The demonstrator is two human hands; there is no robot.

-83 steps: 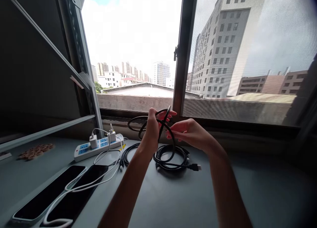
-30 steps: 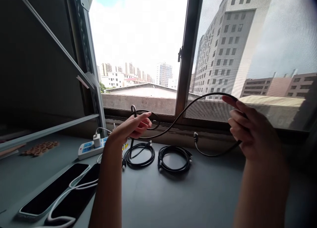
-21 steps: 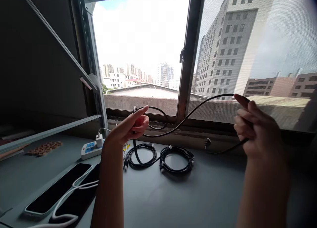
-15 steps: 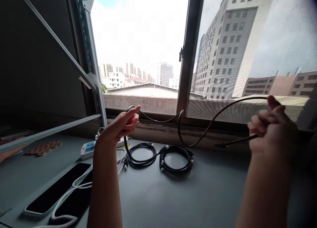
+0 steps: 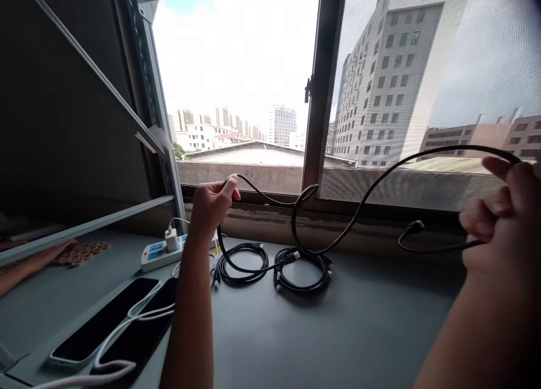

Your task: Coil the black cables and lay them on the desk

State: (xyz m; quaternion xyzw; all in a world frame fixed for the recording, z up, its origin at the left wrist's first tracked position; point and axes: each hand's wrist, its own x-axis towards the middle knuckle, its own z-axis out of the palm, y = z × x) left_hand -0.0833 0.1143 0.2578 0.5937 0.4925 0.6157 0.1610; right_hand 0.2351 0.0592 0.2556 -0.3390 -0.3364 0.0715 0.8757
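Note:
A long black cable (image 5: pixel 364 200) hangs in a loose loop between my two hands. My left hand (image 5: pixel 216 202) is closed on it, pinching it between thumb and fingers near the window sill. From that grip one end drops to the table, its silver plug (image 5: pixel 292 257) lying over the coils. At the far right my right hand (image 5: pixel 499 208) is closed around the cable, and the other plug (image 5: pixel 413 227) dangles out to its left. Below lie two coiled black cables, the left coil (image 5: pixel 244 282) and the right coil (image 5: pixel 303 289), side by side on the grey table.
A white power strip (image 5: pixel 158 259) with a charger plugged in stands left of my left forearm. Two phones, one dark-screened phone (image 5: pixel 105 321) nearest the edge, lie with a white cable (image 5: pixel 127 321) across them. Another person's hand (image 5: pixel 46 259) rests by a brown beaded mat (image 5: pixel 87 253).
My right hand has moved right and slightly up, drawing the cable wider. My left hand has shifted a little right. The cable's lower plug has slid right over the coils. Another person's hand reached the mat.

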